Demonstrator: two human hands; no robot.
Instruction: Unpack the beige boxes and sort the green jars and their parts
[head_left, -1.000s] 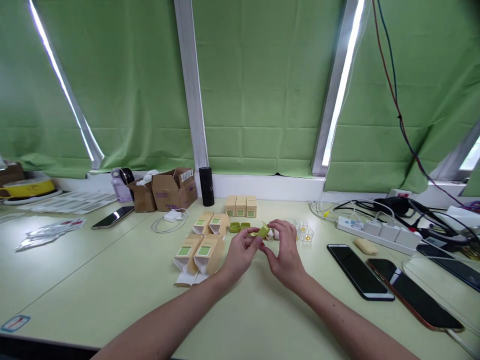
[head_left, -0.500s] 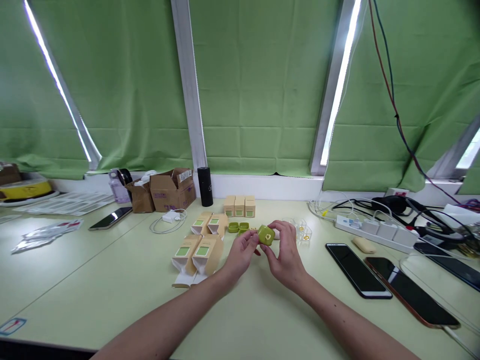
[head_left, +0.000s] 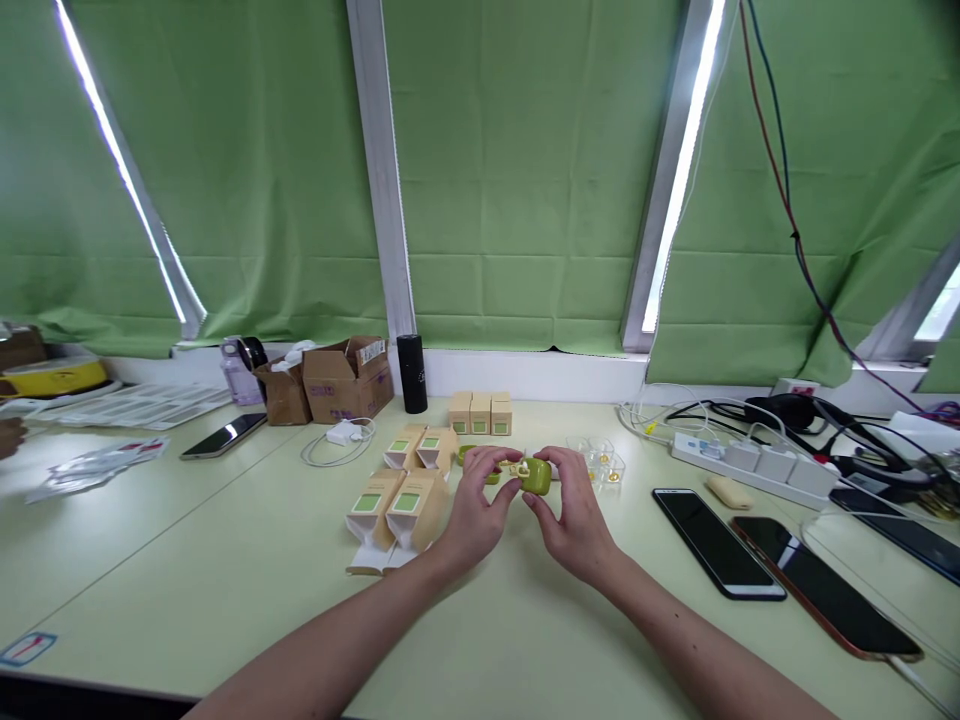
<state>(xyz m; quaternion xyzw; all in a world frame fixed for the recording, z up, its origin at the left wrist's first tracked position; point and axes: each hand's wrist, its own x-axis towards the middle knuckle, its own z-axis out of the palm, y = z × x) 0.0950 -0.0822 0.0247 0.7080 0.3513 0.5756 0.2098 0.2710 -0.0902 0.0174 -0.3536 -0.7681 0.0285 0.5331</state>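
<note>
Between my two hands is a small rounded green case [head_left: 537, 477], held above the table in front of me. The fingers and thumb of my right hand [head_left: 571, 512] are closed on its right side. My left hand [head_left: 480, 505] pinches a small pale-gold piece, looking like a clasp [head_left: 514, 468], against the case's left side. More green cases [head_left: 464, 453] lie just behind my left hand, which partly hides them. To the left stand several opened kraft boxes [head_left: 415, 503] with green labels. Clear plastic boxes [head_left: 601, 458] with small gold pieces inside sit behind my right hand.
Three closed kraft boxes [head_left: 481, 413] stand at the back beside a black cylinder [head_left: 412, 374] and a cardboard carton [head_left: 346, 385]. Phones [head_left: 716, 543] and a white power strip [head_left: 750, 465] with tangled cables occupy the right. Another person's hand [head_left: 9, 437] shows at the left edge.
My left hand has shifted up and now holds the pale-gold piece at the green case. The case has been turned, so its heart-marked face no longer shows. Another person's hand has appeared at far left.
</note>
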